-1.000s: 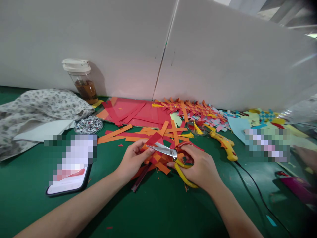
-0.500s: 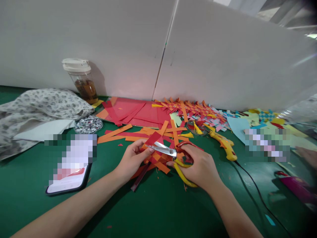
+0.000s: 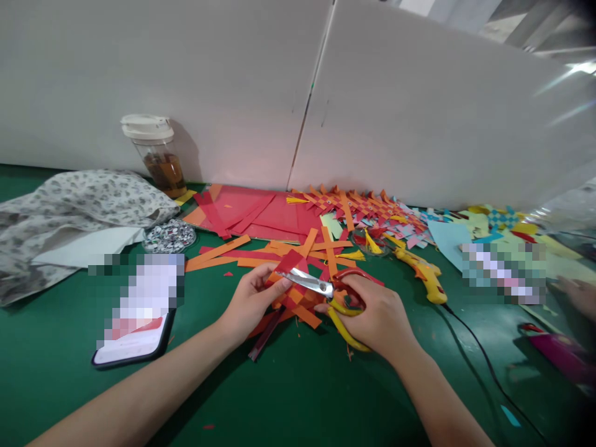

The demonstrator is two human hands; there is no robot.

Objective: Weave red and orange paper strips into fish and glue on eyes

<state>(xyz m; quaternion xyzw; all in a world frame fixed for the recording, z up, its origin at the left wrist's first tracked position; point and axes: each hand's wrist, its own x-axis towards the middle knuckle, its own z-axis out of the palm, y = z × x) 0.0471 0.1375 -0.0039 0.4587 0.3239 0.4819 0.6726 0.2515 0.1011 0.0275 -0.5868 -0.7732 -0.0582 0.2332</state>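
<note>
Scissors [image 3: 321, 287] had closed further at the red strip [image 3: 289, 261], blade gap narrowed. Right hand [image 3: 384, 313] gripped scissors; left hand [image 3: 244, 304] pinched strip. Woven paper [image 3: 297, 297] sat between hands, left of glue gun [image 3: 433, 288].

The left hand [image 3: 254, 301] pinches a red paper strip [image 3: 289, 262] of an orange-and-red woven paper piece [image 3: 294, 297]. The right hand [image 3: 379, 310] holds scissors [image 3: 342, 304] with yellow and red handles, the blades at the strip. A yellow glue gun [image 3: 421, 270] lies beyond the right hand; a smartphone [image 3: 139, 310] lies near the left forearm. A lidded cup [image 3: 161, 161] of brown liquid stands by the pale partition [image 3: 223, 93], near a patterned cloth [image 3: 93, 198].
</note>
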